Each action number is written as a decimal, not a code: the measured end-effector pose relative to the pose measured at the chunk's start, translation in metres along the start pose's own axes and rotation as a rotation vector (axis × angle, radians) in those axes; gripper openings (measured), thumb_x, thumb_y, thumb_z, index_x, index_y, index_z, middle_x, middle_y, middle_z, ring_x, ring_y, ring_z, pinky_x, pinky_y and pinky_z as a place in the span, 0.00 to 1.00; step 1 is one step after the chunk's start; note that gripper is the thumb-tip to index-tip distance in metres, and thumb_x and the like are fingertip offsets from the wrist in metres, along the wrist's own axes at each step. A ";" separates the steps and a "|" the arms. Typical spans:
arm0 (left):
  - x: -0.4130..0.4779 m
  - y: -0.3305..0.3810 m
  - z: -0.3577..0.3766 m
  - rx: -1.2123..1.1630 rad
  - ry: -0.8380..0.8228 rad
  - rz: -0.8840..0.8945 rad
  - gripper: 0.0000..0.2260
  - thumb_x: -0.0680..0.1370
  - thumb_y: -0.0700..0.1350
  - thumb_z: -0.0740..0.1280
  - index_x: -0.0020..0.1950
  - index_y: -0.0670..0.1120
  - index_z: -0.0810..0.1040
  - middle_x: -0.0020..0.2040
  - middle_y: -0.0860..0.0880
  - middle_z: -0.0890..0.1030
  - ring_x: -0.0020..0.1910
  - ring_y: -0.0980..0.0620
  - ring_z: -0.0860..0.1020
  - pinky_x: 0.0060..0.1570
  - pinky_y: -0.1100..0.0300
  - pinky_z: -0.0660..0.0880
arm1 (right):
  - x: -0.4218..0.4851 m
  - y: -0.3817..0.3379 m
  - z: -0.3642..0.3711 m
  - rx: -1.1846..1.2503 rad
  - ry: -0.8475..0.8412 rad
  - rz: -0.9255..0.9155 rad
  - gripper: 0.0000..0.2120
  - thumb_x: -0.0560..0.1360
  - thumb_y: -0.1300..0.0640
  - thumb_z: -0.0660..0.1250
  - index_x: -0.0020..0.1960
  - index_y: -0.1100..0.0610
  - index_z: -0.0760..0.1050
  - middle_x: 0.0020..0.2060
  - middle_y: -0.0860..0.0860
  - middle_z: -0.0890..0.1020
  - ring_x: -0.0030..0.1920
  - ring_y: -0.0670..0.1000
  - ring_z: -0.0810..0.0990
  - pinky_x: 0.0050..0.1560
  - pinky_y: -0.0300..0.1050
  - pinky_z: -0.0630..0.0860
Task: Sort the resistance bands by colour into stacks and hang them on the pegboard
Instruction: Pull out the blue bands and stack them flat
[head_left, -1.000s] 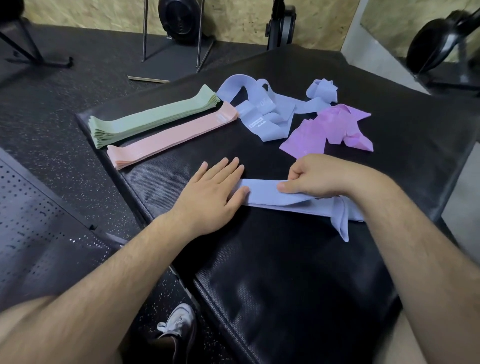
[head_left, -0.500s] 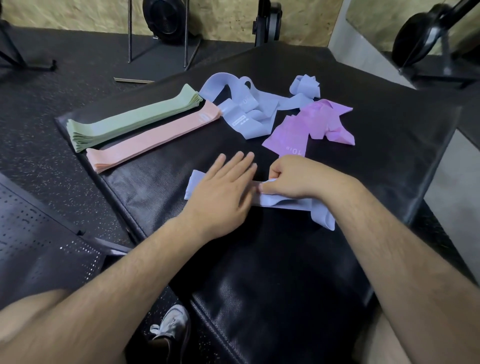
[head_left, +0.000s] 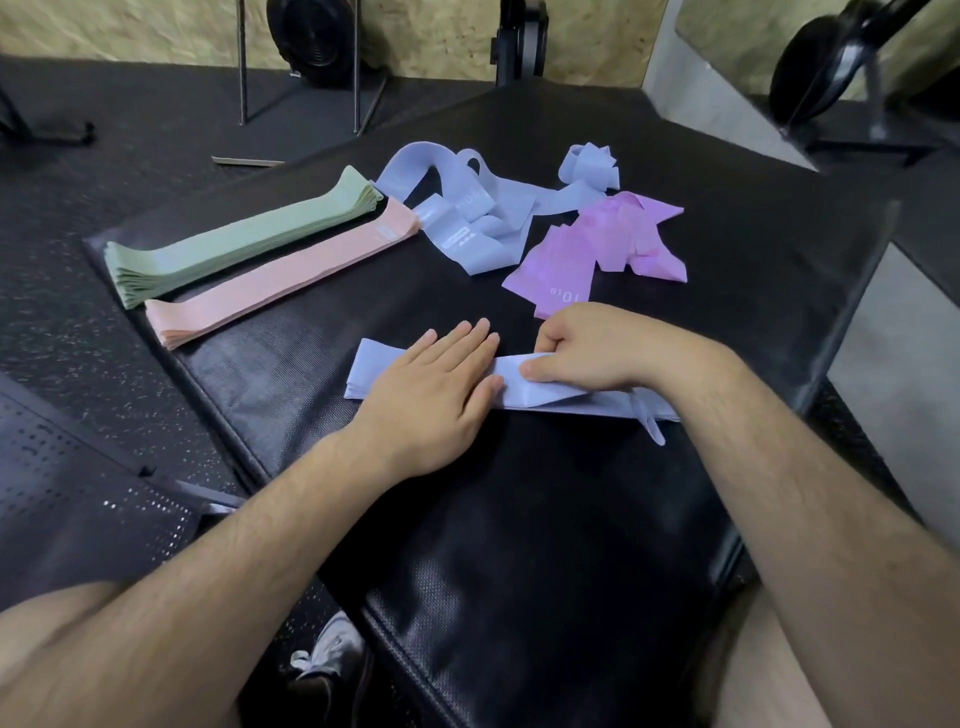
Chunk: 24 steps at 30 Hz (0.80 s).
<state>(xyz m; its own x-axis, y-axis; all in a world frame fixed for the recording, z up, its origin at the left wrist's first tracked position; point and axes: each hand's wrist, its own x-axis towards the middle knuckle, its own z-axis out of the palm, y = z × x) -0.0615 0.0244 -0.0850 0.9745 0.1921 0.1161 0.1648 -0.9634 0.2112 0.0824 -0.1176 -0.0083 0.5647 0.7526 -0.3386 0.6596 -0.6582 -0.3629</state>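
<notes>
A flat stack of blue bands lies across the near middle of the black mat. My left hand rests flat on it, fingers spread. My right hand pinches the top blue band between thumb and fingers. A neat green stack and a pink stack lie side by side at the far left. Loose blue bands are tangled behind them. Crumpled purple bands lie just beyond my right hand.
A perforated black pegboard panel lies low at the left, off the mat's edge. Metal stand legs and black gym equipment stand on the floor behind. My shoe shows below the mat's near-left edge.
My left hand slid right along the blue stack, uncovering its left end. My right hand kept its pinch on the top band. The camera shifted slightly.
</notes>
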 end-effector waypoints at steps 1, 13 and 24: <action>0.000 0.000 0.000 0.002 -0.004 0.000 0.28 0.83 0.59 0.43 0.82 0.51 0.54 0.81 0.55 0.51 0.80 0.58 0.48 0.77 0.60 0.40 | -0.001 0.002 -0.002 0.005 0.000 0.003 0.16 0.76 0.43 0.68 0.43 0.56 0.79 0.37 0.47 0.78 0.38 0.49 0.75 0.39 0.46 0.69; 0.001 0.000 0.001 -0.001 -0.007 -0.017 0.28 0.83 0.60 0.43 0.82 0.51 0.54 0.81 0.56 0.51 0.80 0.59 0.47 0.78 0.59 0.41 | -0.023 0.023 -0.007 -0.028 0.097 0.024 0.16 0.74 0.41 0.70 0.41 0.53 0.76 0.40 0.47 0.78 0.39 0.48 0.75 0.40 0.47 0.70; 0.018 0.038 -0.002 -0.009 0.051 0.066 0.30 0.81 0.55 0.40 0.80 0.46 0.59 0.81 0.51 0.58 0.80 0.54 0.54 0.77 0.58 0.43 | -0.018 0.023 0.005 -0.154 0.115 0.062 0.13 0.76 0.40 0.66 0.43 0.49 0.74 0.41 0.45 0.78 0.40 0.46 0.75 0.37 0.46 0.68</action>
<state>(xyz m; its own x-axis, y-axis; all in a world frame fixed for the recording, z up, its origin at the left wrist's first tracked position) -0.0380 -0.0086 -0.0730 0.9740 0.1381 0.1796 0.0992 -0.9727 0.2098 0.0857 -0.1463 -0.0148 0.6540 0.7134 -0.2518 0.6846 -0.6997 -0.2041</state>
